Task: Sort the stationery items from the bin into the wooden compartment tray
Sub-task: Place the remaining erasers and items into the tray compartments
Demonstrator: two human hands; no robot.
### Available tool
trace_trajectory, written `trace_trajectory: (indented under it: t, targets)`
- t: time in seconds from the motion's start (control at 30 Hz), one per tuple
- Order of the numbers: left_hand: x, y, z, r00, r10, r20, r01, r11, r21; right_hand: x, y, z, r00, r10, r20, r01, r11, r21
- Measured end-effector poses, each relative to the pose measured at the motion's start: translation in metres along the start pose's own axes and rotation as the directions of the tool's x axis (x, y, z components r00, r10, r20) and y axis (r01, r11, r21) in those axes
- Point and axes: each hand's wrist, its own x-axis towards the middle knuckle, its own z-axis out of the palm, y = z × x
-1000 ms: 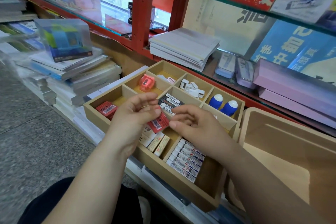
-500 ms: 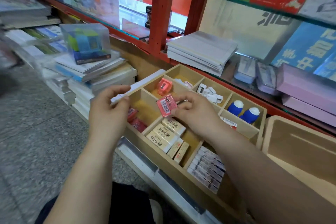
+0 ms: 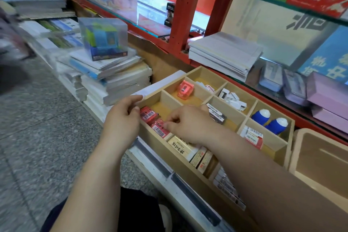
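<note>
While looking down over both forearms, noted right hand [image 3: 188, 124] set inside the near-left compartment of the wooden compartment tray [image 3: 190, 75], fingers curled, thumb and fingertips pinching a red packet [image 3: 160, 129] by its right edge. Found that packet tilted, barcode label up, low in the compartment close to the front wall. Logged a second red packet [image 3: 147, 115] in the same compartment, just behind and to the left; could not tell whether touching the first. Recorded left hand [image 3: 122, 118] at the tray's left corner, fingers bent over the outside of the rim, thumb on the inner side, gripping the wall.

Saw a pink sharpener [image 3: 184, 88] alone in the compartment directly behind. Noted small white pieces [image 3: 231, 98] heaped in a back compartment further right. Counted two blue bottles [image 3: 261, 117] with white caps, side by side in the far-right compartment. Found black barcoded packs [image 3: 216, 114] in the middle compartment, partly hidden by the right hand. Logged yellow eraser boxes [image 3: 180, 147] under the right wrist, in the front compartment next to the red packets. Noted a red-and-white labelled pack [image 3: 253, 136] in the compartment in front of the bottles. Recorded the bin [image 3: 295, 147] just beside the tray's right end; contact not discernible.
</note>
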Motion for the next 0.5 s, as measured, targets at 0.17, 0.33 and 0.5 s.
trace_trajectory:
  t: [0.17, 0.33, 0.5]
  targets:
    - [0.001, -0.001, 0.0, 1.0, -0.011, 0.006, 0.011, 1.0, 0.023, -0.001, -0.007, 0.0, 0.993, -0.078, -0.085, 0.073, 0.995, -0.07]
    - [0.002, -0.001, 0.001, 1.0, -0.012, 0.013, 0.012, 1.0, 0.01, 0.012, -0.024, 0.002, 0.997, -0.069, 0.028, 0.067, 0.995, 0.073]
    - [0.002, -0.002, 0.002, 1.0, -0.022, 0.009, 0.022, 0.999, -0.025, 0.013, -0.023, -0.003, 0.998, 0.01, 0.067, -0.032, 0.945, 0.326]
